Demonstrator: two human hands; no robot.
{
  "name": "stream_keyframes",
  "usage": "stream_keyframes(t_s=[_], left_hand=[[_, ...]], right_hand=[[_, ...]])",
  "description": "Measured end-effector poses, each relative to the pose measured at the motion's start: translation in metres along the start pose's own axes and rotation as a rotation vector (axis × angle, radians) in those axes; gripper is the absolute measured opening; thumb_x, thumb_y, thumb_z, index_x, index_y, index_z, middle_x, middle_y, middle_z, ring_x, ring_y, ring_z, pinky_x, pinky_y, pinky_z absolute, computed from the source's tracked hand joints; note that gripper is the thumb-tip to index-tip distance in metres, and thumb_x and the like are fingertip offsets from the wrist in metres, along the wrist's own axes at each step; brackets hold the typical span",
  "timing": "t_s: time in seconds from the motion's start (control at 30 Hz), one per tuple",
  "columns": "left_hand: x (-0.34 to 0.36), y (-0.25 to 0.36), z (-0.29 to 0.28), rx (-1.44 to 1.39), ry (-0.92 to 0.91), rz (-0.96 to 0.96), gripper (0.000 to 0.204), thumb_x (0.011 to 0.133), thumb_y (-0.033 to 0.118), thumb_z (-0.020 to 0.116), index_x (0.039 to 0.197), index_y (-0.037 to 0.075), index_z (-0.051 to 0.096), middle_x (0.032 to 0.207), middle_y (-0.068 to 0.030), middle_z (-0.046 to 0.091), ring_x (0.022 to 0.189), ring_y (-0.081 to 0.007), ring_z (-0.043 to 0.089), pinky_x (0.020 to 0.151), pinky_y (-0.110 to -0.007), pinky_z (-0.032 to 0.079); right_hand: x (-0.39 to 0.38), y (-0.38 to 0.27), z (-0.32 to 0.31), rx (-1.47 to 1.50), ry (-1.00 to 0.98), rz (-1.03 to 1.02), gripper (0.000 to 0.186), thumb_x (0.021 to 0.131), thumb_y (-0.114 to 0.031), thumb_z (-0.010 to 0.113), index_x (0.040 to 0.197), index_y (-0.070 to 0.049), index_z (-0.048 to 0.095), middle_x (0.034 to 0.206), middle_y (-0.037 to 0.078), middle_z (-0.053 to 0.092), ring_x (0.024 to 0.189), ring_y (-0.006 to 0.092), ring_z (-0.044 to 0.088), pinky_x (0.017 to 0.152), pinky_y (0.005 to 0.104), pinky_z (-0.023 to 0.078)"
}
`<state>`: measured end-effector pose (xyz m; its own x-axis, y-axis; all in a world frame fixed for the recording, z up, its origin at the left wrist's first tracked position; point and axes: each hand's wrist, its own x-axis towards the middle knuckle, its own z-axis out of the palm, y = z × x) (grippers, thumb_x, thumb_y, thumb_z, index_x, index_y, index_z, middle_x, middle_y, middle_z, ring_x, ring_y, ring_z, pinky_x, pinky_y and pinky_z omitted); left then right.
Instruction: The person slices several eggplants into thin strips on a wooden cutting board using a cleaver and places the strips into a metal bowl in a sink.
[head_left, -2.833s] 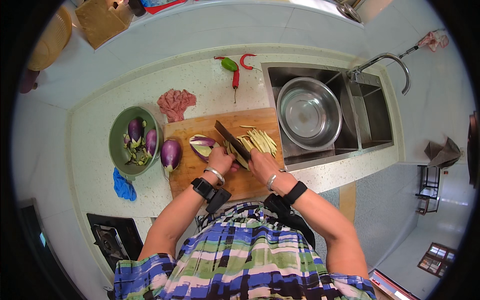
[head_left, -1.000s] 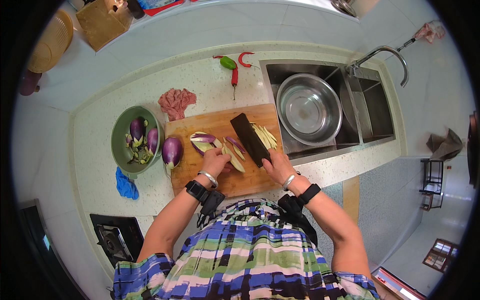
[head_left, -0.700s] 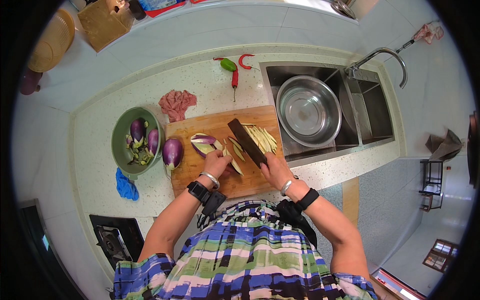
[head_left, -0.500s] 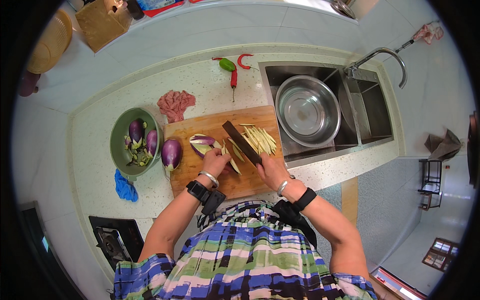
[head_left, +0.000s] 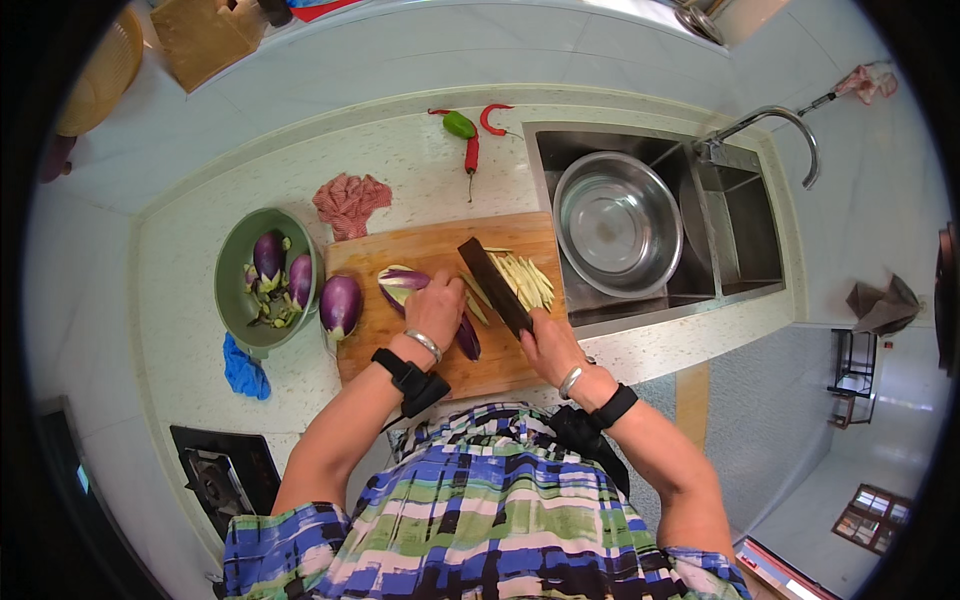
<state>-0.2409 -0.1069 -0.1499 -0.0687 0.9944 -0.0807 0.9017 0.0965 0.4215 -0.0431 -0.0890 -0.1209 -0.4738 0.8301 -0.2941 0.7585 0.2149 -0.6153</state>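
The cutting is partly done: a heap of thin pale eggplant strips (head_left: pixel 530 279) lies at the right of the brown wooden cutting board (head_left: pixel 410 247), in the middle of the frame, with loose slices (head_left: pixel 476 300) beside the knife. Left uncut are a whole glossy purple eggplant (head_left: pixel 341 307) at the board's left edge and two more purple eggplants (head_left: pixel 269 256) in the round green bowl (head_left: pixel 229 290) at centre left, alongside trimmed stem ends (head_left: pixel 268 311). A cut purple-and-white eggplant portion (head_left: pixel 396 280) lies just beside the left hand (head_left: pixel 437 308).

The right hand (head_left: pixel 553 345) is clamped on the dark, broad-bladed knife (head_left: pixel 494 285), left of the strips. The left hand's fingers bend down over a long purple-skinned piece (head_left: pixel 468 340); its back hides the fingertips, so whether they grip cannot be told.

Compared with half a second ago, purple skin shows below the left hand instead of a pale cut face, and the knife sits slightly further right.
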Motion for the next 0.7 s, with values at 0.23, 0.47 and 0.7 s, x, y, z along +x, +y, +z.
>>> stream_keyframes(t_s=[0.23, 0.47, 0.7], left_hand=[[0.021, -0.014, 0.03, -0.011, 0.092, 0.286, 0.013, 0.071, 0.001, 0.053, 0.084, 0.004, 0.056, 0.086, -0.0105, 0.054, 0.076, -0.0289, 0.058, 0.061, -0.039, 0.049], [0.004, -0.03, 0.004, -0.106, 0.175, 0.028, 0.014, 0.069, 0.002, 0.061, 0.083, 0.003, 0.061, 0.078, -0.014, 0.058, 0.071, -0.0307, 0.059, 0.061, -0.039, 0.049], [0.009, -0.026, -0.004, -1.073, -0.182, -0.657, 0.017, 0.077, -0.001, 0.061, 0.091, -0.009, 0.057, 0.071, -0.0122, 0.063, 0.051, -0.0178, 0.063, 0.04, -0.024, 0.049]], right_hand=[[-0.001, 0.001, -0.004, 0.025, -0.002, 0.017, 0.015, 0.083, -0.01, 0.053, 0.091, 0.002, 0.048, 0.069, 0.029, 0.057, 0.069, 0.0462, 0.055, 0.063, 0.0522, 0.043], [-0.002, -0.001, -0.002, 0.12, -0.038, 0.057, 0.018, 0.083, -0.012, 0.053, 0.091, 0.003, 0.047, 0.073, 0.029, 0.057, 0.075, 0.0464, 0.054, 0.064, 0.0497, 0.042], [0.002, -0.006, 0.011, 0.082, -0.039, -0.025, 0.017, 0.082, -0.01, 0.053, 0.089, 0.003, 0.046, 0.07, 0.028, 0.057, 0.07, 0.0456, 0.056, 0.064, 0.0505, 0.043]])
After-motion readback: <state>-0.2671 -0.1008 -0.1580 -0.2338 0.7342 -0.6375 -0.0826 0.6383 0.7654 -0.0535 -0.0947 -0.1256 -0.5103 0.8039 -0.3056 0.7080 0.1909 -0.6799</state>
